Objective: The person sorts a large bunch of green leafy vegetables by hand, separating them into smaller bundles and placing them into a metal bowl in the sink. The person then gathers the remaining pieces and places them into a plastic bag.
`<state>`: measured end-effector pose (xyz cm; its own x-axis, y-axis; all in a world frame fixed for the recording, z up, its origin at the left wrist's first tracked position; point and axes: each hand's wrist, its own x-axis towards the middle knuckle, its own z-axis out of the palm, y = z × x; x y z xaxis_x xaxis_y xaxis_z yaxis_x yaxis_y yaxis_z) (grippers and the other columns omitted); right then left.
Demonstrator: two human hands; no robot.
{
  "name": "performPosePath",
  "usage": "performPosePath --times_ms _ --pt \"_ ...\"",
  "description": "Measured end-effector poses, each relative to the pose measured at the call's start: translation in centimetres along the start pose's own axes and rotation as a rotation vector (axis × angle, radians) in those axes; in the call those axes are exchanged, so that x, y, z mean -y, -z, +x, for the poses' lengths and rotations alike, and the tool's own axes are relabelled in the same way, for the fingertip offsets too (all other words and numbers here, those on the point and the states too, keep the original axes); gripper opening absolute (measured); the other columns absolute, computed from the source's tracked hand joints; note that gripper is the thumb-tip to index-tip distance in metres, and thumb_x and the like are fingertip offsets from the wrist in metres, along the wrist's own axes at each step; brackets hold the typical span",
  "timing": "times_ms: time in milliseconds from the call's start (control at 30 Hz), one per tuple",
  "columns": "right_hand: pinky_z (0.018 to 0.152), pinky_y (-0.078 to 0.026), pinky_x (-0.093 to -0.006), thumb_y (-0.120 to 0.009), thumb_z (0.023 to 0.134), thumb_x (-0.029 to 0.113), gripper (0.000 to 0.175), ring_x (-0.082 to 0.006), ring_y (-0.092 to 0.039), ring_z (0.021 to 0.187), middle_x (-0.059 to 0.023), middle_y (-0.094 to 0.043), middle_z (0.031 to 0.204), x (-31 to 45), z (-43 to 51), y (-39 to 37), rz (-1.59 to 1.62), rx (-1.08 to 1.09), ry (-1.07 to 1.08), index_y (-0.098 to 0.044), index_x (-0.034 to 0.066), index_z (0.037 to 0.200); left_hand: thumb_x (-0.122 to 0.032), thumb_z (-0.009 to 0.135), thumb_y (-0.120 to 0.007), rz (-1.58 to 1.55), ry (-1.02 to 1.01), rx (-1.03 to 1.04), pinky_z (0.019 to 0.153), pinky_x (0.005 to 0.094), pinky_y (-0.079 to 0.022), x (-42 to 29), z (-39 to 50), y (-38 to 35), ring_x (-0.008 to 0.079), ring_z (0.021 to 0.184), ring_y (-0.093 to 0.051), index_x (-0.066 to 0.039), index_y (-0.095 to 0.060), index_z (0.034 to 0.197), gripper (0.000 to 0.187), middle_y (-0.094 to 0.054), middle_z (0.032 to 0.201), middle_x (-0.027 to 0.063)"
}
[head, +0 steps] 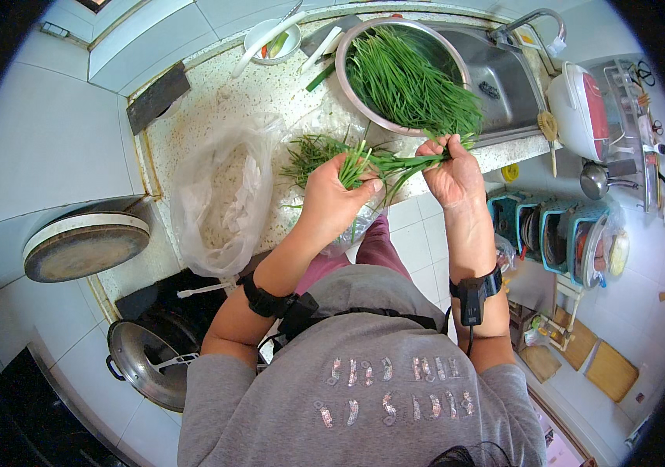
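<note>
My left hand [337,195] is closed around the stem ends of a small bunch of garlic chives [356,166]. The leaves of that bunch stretch across to my right hand [451,172], whose fingers pinch them near the rim of a large metal basin [348,96]. A big heap of long green chives [408,76] lies in the basin, some hanging over its edge. Behind my left hand, a loose pile of chive pieces [309,157] rests on the speckled countertop [210,96]. Clear plastic lies partly hidden under my hands.
A translucent plastic bag [221,204] with pale scraps stands at the left. A bowl [288,44] and scallion stalks [321,49] lie at the back. The basin overlaps the sink [502,111]; a rice cooker [578,111] stands at the right, a wok [145,362] at the lower left.
</note>
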<state>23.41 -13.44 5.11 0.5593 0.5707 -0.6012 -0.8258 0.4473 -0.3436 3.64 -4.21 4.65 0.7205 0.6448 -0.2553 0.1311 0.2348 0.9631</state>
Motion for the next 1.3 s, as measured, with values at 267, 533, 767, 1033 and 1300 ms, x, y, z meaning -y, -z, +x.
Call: performPosePath --times_ms 267,533,767,1033,1300 --pt "0.068 -0.038 -0.0361 -0.036 0.108 0.025 0.028 -0.0195 -0.038 0.071 -0.0062 -0.040 0.080 3.0 -0.6 -0.3 0.145 0.122 -0.042 -0.044 0.0035 0.093 -0.011 0.080 -0.080 0.140 -0.006 -0.170 0.076 0.0284 -0.052 3.4 1.6 3.3 0.0128 0.082 -0.066 0.002 -0.063 0.108 0.035 -0.071 0.087 0.0064" --pt "0.069 -0.037 -0.0326 -0.048 0.104 0.021 0.021 -0.0171 -0.038 0.072 -0.0047 -0.046 0.083 3.8 -1.9 -1.8 0.275 0.343 -0.230 -0.051 0.0019 0.096 -0.019 0.081 -0.079 0.620 -0.062 -0.085 0.074 0.0340 -0.052 7.3 3.5 4.9 0.0197 0.074 -0.066 -0.002 -0.070 0.105 0.030 -0.070 0.089 0.0098" --pt "0.067 -0.035 -0.0311 -0.046 0.105 0.022 0.020 -0.0152 -0.035 0.072 -0.0022 -0.041 0.081 3.3 -2.8 -2.6 0.274 0.500 -0.266 -0.050 0.0052 0.096 -0.021 0.088 -0.074 0.451 0.071 -0.173 0.074 0.0305 -0.051 5.0 3.2 4.3 0.0137 0.079 -0.064 -0.004 -0.072 0.106 0.025 -0.071 0.090 0.0083" --pt "0.067 -0.035 -0.0306 -0.044 0.106 0.025 0.022 -0.0156 -0.035 0.072 -0.0018 -0.040 0.081 2.6 -3.2 -2.9 0.147 0.556 -0.268 -0.047 0.0061 0.095 -0.013 0.086 -0.076 0.021 -0.127 0.032 0.079 0.0267 -0.049 -3.8 -0.5 2.5 0.0108 0.085 -0.063 -0.002 -0.071 0.102 0.020 -0.070 0.091 0.0039" --pt "0.068 -0.036 -0.0304 -0.043 0.107 0.028 0.025 -0.0156 -0.037 0.074 -0.0019 -0.041 0.082 1.2 -3.4 -2.8 0.006 0.609 -0.272 -0.048 0.0065 0.095 -0.006 0.085 -0.075 0.268 -0.233 0.234 0.074 0.0255 -0.048 -4.0 0.0 1.6 0.0074 0.081 -0.060 0.000 -0.070 0.097 0.014 -0.067 0.085 0.0017"
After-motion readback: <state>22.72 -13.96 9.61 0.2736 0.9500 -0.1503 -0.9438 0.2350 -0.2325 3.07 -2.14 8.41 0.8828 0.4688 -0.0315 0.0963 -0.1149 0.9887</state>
